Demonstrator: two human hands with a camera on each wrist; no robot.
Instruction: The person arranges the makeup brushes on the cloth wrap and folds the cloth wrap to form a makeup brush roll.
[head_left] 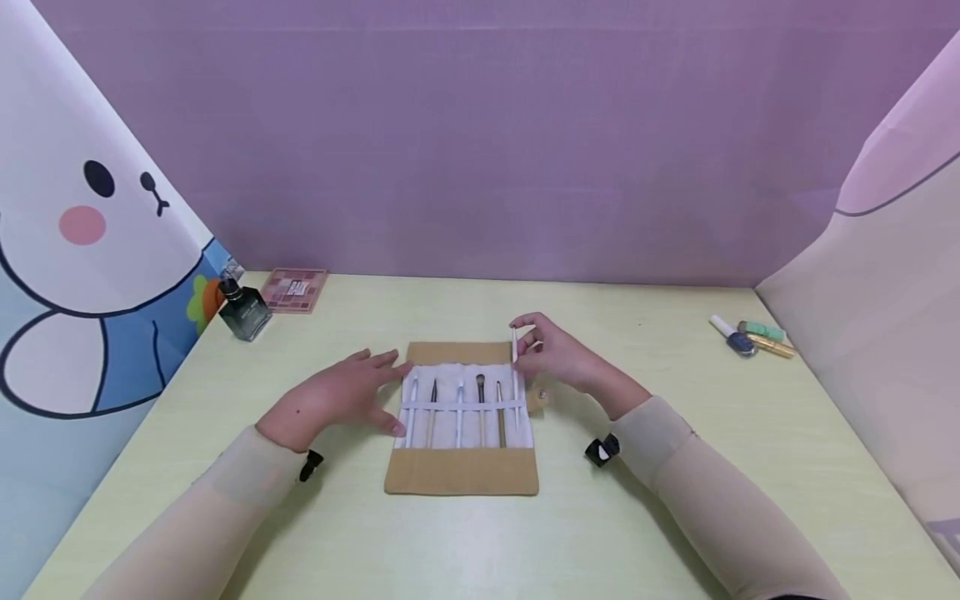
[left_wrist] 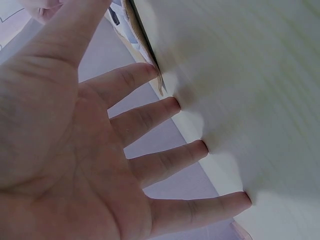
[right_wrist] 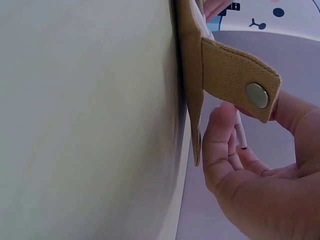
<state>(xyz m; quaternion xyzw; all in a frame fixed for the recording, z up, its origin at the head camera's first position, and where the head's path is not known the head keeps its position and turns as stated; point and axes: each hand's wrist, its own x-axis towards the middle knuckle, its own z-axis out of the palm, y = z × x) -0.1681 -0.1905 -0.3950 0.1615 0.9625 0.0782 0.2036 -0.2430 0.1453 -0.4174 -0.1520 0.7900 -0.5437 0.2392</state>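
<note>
A tan and white fabric brush case (head_left: 461, 472) lies unfolded on the table. Several slim makeup brushes (head_left: 482, 408) stand in a row under its white elastic band. At the case's right side my right hand (head_left: 558, 354) pinches a thin white stick-like tool (head_left: 514, 344), whose lower part runs under the band. In the right wrist view the snap strap (right_wrist: 235, 77) partly hides that grip. My left hand (head_left: 341, 392) is spread, fingers straight, with its thumb and index finger at the case's left edge. Its other fingertips (left_wrist: 200, 146) touch the table in the left wrist view.
A dark glass bottle (head_left: 245, 312) and a pink checkered palette (head_left: 295, 291) are at the back left. At the far right lie a navy bottle with a white cap (head_left: 738, 342), a green tube (head_left: 761, 330) and a gold tube (head_left: 772, 346). Purple cloth (head_left: 495, 150) hangs behind the table.
</note>
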